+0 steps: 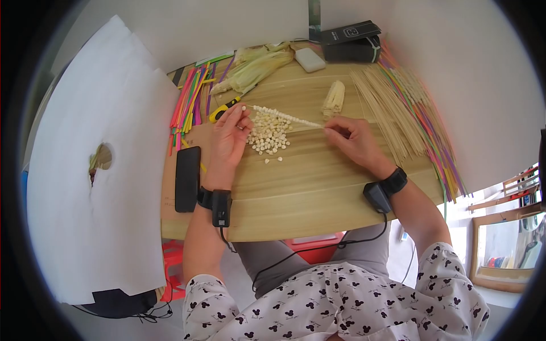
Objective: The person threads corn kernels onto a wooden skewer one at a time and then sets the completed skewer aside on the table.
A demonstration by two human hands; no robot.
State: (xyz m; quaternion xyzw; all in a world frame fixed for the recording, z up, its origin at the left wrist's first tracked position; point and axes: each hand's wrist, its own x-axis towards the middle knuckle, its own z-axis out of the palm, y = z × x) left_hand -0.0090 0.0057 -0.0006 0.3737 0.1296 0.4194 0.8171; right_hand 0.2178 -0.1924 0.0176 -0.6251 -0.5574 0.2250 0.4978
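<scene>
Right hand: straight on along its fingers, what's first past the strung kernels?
Probably the loose kernel pile, though the right hand may pass above it; its height is unclear.

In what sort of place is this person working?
Probably a small craft workspace, perhaps at home: a wooden table beside a white panel, with coloured strips and a heap of pale kernels.

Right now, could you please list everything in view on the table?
Kernels: many, cream, middle
Kernel strand: one, cream, between hands
Cob: one, yellowish, centre right
Husks: several, greenish, back
Strips: many, multicoloured, left
Sticks: many, beige, multicoloured, right
Knife: one, yellow-black, left
Phone: one, black, left
Cardboard: one, brown, left
Case: one, white, back
Boxes: two, black, back
Wristbands: two, black, wrists
Left hand: one, bare, at strand
Right hand: one, bare, at strand
</scene>
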